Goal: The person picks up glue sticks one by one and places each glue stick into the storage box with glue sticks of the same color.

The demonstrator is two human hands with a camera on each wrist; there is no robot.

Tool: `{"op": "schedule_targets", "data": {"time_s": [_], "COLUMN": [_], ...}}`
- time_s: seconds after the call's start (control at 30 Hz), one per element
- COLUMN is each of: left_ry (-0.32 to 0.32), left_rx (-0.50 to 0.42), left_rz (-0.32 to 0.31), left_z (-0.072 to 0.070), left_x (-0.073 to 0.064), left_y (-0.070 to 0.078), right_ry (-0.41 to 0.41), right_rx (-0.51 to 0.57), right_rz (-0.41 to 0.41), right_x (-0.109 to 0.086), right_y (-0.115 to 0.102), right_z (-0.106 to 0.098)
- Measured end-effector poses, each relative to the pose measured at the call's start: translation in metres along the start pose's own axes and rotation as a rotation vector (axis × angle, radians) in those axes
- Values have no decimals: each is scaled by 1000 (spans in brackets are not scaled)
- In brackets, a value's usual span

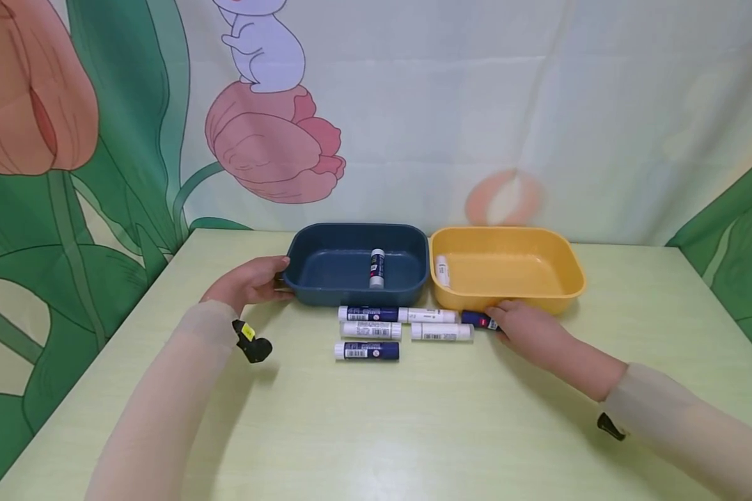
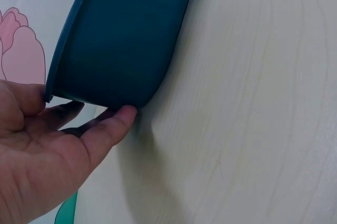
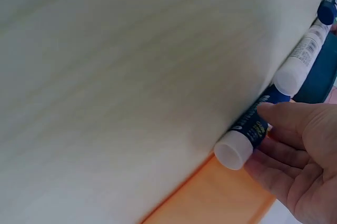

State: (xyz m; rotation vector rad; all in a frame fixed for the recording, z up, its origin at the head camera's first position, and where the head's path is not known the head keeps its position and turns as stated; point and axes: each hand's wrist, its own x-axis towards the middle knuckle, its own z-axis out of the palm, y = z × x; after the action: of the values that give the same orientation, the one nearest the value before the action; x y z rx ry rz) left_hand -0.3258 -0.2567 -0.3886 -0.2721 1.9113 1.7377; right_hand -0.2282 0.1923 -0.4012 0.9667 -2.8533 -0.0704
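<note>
In the head view, my left hand (image 1: 251,278) holds the left end of a dark blue plastic bin (image 1: 351,297). The left wrist view has its thumb at the bin's rim and a fingertip low on the end wall. My right hand (image 1: 529,334) pinches a navy glue stick (image 1: 474,319) lying before the yellow bin (image 1: 507,303). Seen from the right wrist, the thumb rests on the navy label of this glue stick (image 3: 251,121), fingers on its far side, white end sticking out. Its right part is hidden by the hand in the head view.
One navy glue stick (image 1: 377,268) lies in the blue bin and a white glue stick (image 1: 442,270) in the yellow one. In front lie navy glue sticks (image 1: 367,351) and white glue sticks (image 1: 441,332) in short rows. A printed cloth (image 1: 413,139) hangs behind the table.
</note>
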Motion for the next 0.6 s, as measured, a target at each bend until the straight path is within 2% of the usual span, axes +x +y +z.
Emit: {"op": "schedule_targets", "data": {"time_s": [0.33,0.6], "left_ry": [1,-3], "left_rx": [11,24], "left_rz": [11,17], "left_z": [0,0], "left_x": [1,-2], "left_y": [-1,0], "right_ry": [16,39], "right_rx": [-47,-55], "right_rz": [0,-7], "right_x": [2,0], "right_y": [3,3], "right_z": [13,13]}}
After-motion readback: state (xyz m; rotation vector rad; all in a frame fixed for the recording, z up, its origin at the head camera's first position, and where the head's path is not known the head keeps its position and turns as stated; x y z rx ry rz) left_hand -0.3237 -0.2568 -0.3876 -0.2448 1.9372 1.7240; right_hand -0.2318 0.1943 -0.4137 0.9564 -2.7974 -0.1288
